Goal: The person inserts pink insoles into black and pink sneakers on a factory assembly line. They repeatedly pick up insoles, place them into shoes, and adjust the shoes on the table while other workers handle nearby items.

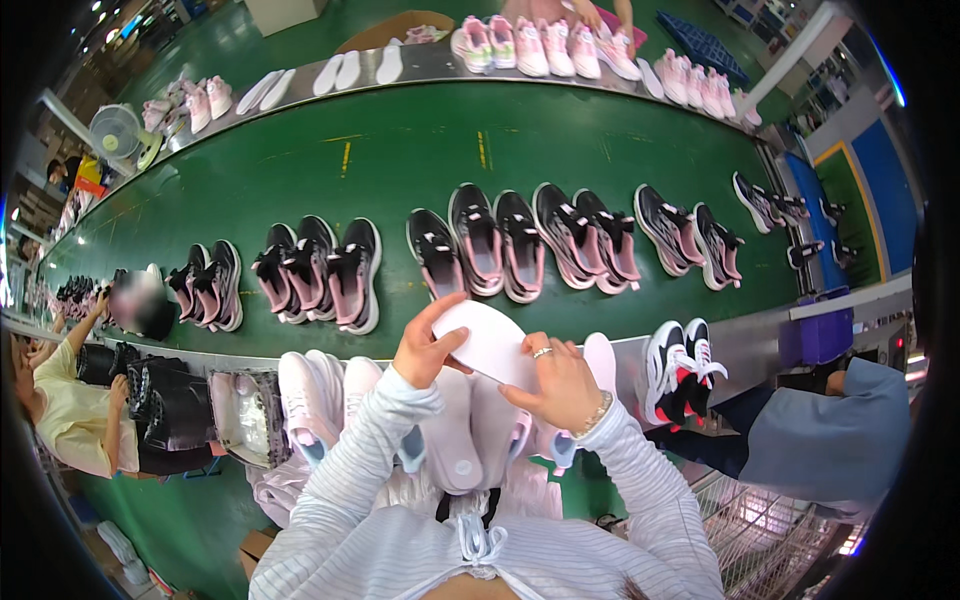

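Pinching a white insole (484, 338) from both sides, my left hand (432, 343) and right hand (553, 378) hold it, as I see it, over the green belt's (400, 150) near edge, black shoes (474, 225) beyond.

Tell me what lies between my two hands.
A white insole, held by the left hand and the right hand, as the head view shows.

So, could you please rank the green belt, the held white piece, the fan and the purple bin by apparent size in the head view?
1. Green belt
2. Held white piece
3. Fan and purple bin: too alike to rank.
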`<state>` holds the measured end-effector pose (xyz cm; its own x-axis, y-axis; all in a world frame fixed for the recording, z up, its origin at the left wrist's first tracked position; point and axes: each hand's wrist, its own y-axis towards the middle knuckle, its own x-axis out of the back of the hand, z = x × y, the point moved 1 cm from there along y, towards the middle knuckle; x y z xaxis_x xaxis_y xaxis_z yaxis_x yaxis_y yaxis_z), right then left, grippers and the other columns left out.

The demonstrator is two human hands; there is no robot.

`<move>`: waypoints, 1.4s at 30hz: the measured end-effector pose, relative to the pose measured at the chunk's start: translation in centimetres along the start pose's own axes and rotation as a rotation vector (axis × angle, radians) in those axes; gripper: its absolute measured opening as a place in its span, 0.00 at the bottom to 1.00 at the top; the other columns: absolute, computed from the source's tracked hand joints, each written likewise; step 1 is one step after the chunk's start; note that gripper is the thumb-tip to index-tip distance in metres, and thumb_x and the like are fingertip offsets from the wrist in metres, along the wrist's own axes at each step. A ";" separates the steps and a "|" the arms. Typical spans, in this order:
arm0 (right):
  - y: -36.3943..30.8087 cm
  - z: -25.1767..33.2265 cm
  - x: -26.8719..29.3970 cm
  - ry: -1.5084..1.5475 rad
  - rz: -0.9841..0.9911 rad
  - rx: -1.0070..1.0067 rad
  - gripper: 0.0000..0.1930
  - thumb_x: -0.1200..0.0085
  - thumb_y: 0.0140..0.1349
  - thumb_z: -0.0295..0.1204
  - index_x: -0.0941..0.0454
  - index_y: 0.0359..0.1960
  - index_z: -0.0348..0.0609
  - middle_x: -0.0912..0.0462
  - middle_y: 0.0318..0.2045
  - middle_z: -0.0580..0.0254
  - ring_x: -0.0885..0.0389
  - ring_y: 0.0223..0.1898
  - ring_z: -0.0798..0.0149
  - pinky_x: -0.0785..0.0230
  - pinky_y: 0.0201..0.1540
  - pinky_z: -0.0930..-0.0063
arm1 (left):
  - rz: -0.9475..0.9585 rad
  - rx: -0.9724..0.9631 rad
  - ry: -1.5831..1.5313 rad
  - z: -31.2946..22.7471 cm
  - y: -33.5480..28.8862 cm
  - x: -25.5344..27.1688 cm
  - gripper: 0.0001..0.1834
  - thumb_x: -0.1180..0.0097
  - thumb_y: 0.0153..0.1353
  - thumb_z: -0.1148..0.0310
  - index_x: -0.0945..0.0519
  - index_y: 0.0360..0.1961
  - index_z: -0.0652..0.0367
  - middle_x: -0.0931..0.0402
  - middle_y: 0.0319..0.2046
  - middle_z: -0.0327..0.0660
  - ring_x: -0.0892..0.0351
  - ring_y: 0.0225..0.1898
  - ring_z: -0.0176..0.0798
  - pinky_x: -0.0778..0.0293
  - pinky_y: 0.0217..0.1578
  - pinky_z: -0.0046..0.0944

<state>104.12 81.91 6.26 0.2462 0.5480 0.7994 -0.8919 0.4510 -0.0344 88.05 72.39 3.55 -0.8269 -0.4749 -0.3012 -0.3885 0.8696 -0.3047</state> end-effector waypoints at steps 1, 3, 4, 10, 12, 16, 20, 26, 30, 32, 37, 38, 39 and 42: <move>1.0 0.7 -0.6 -0.130 -0.028 0.057 0.26 0.44 0.37 0.39 0.41 0.34 0.38 0.30 0.29 0.54 0.31 0.30 0.52 0.38 0.33 0.69 | -0.030 -0.002 -0.006 0.0 0.3 1.1 0.24 0.54 0.48 0.76 0.41 0.48 0.60 0.32 0.33 0.42 0.28 0.27 0.36 0.26 0.18 0.31; 2.5 1.4 -2.3 -0.168 -0.007 0.056 0.26 0.43 0.37 0.39 0.40 0.35 0.38 0.30 0.28 0.55 0.30 0.29 0.54 0.38 0.32 0.69 | -0.061 0.007 -0.040 0.2 1.3 3.0 0.22 0.54 0.47 0.76 0.40 0.47 0.60 0.33 0.32 0.42 0.28 0.26 0.35 0.26 0.17 0.31; 3.2 1.5 -3.1 -0.198 0.006 0.043 0.27 0.43 0.36 0.40 0.40 0.36 0.39 0.30 0.28 0.56 0.30 0.29 0.56 0.38 0.30 0.69 | -0.107 0.010 -0.060 0.1 1.8 3.9 0.21 0.54 0.47 0.76 0.40 0.46 0.59 0.33 0.32 0.42 0.28 0.26 0.35 0.26 0.17 0.31; 5.5 -1.8 -5.9 0.565 -0.021 -0.325 0.20 0.44 0.41 0.34 0.35 0.35 0.42 0.29 0.23 0.63 0.34 0.18 0.72 0.40 0.22 0.80 | -0.159 0.042 -0.048 4.1 8.0 10.4 0.25 0.59 0.52 0.70 0.49 0.51 0.51 0.31 0.29 0.44 0.28 0.27 0.38 0.28 0.19 0.36; 6.0 -3.7 -5.7 0.802 -0.034 -0.451 0.12 0.46 0.44 0.29 0.31 0.31 0.40 0.30 0.20 0.68 0.36 0.18 0.77 0.42 0.20 0.84 | -0.340 -0.256 0.578 5.9 10.2 12.0 0.30 0.52 0.47 0.67 0.48 0.52 0.56 0.36 0.40 0.49 0.35 0.42 0.46 0.35 0.40 0.39; 8.6 -4.3 -5.2 0.713 0.140 -0.533 0.10 0.49 0.46 0.29 0.27 0.28 0.35 0.28 0.17 0.68 0.33 0.21 0.77 0.40 0.24 0.84 | -0.255 -0.553 1.041 9.2 14.5 13.5 0.28 0.50 0.46 0.63 0.42 0.48 0.60 0.44 0.49 0.48 0.48 0.53 0.47 0.49 0.51 0.37; 12.4 -7.7 -7.4 0.382 0.368 0.017 0.11 0.56 0.47 0.25 0.27 0.33 0.42 0.25 0.33 0.60 0.27 0.32 0.62 0.36 0.36 0.76 | -0.301 -0.255 1.033 6.9 15.8 12.1 0.19 0.58 0.50 0.57 0.29 0.37 0.59 0.31 0.36 0.49 0.34 0.40 0.50 0.38 0.40 0.41; 18.2 -11.1 -15.1 -0.178 0.209 -0.046 0.13 0.55 0.46 0.37 0.24 0.29 0.43 0.24 0.27 0.57 0.26 0.31 0.58 0.36 0.34 0.70 | -0.304 -0.243 1.105 6.9 16.3 12.4 0.20 0.63 0.52 0.52 0.28 0.28 0.58 0.29 0.25 0.50 0.31 0.30 0.54 0.35 0.31 0.46; 19.7 -4.3 -18.1 -0.320 0.050 -0.403 0.11 0.56 0.45 0.33 0.25 0.23 0.39 0.26 0.29 0.48 0.26 0.30 0.52 0.34 0.34 0.64 | -0.320 -0.274 1.018 6.9 15.7 13.9 0.20 0.61 0.51 0.52 0.27 0.29 0.58 0.29 0.25 0.51 0.31 0.30 0.55 0.36 0.30 0.46; 20.1 -3.6 -19.1 -0.403 -0.022 -0.418 0.09 0.58 0.48 0.31 0.25 0.24 0.42 0.27 0.30 0.48 0.26 0.30 0.54 0.35 0.36 0.65 | -0.310 -0.270 1.007 7.0 15.8 14.1 0.20 0.60 0.51 0.52 0.27 0.29 0.58 0.29 0.25 0.52 0.31 0.30 0.55 0.35 0.30 0.46; 22.6 -6.2 -21.6 -0.476 0.068 -0.462 0.10 0.60 0.49 0.33 0.27 0.30 0.46 0.26 0.32 0.55 0.26 0.33 0.59 0.39 0.40 0.71 | -0.260 -0.261 0.925 7.2 15.1 13.7 0.18 0.58 0.50 0.54 0.26 0.31 0.57 0.29 0.25 0.53 0.32 0.30 0.55 0.36 0.30 0.45; 23.0 -6.7 -22.3 -0.415 0.061 -0.435 0.11 0.60 0.49 0.35 0.27 0.31 0.48 0.26 0.34 0.56 0.27 0.35 0.59 0.38 0.40 0.69 | -0.267 -0.265 0.928 7.4 15.1 13.9 0.18 0.58 0.50 0.54 0.26 0.31 0.57 0.29 0.25 0.53 0.32 0.30 0.55 0.36 0.30 0.45; 23.2 -7.6 -23.0 -0.356 0.051 -0.414 0.12 0.60 0.48 0.37 0.27 0.32 0.50 0.27 0.36 0.57 0.28 0.36 0.59 0.38 0.39 0.67 | -0.280 -0.272 0.924 7.8 15.1 13.8 0.18 0.58 0.50 0.54 0.26 0.31 0.57 0.29 0.25 0.53 0.32 0.30 0.55 0.35 0.31 0.44; 22.9 -7.3 -24.0 -0.363 -0.098 -0.352 0.15 0.64 0.49 0.38 0.30 0.38 0.52 0.27 0.38 0.62 0.30 0.41 0.62 0.44 0.46 0.67 | -0.294 -0.198 0.929 7.5 15.2 13.9 0.19 0.58 0.50 0.53 0.27 0.34 0.56 0.29 0.27 0.52 0.31 0.32 0.54 0.35 0.33 0.44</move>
<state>80.51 84.24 -18.09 0.1192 0.2392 0.9636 -0.6742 0.7320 -0.0983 73.71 77.96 -12.05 -0.6441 -0.4546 0.6152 -0.6200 0.7813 -0.0719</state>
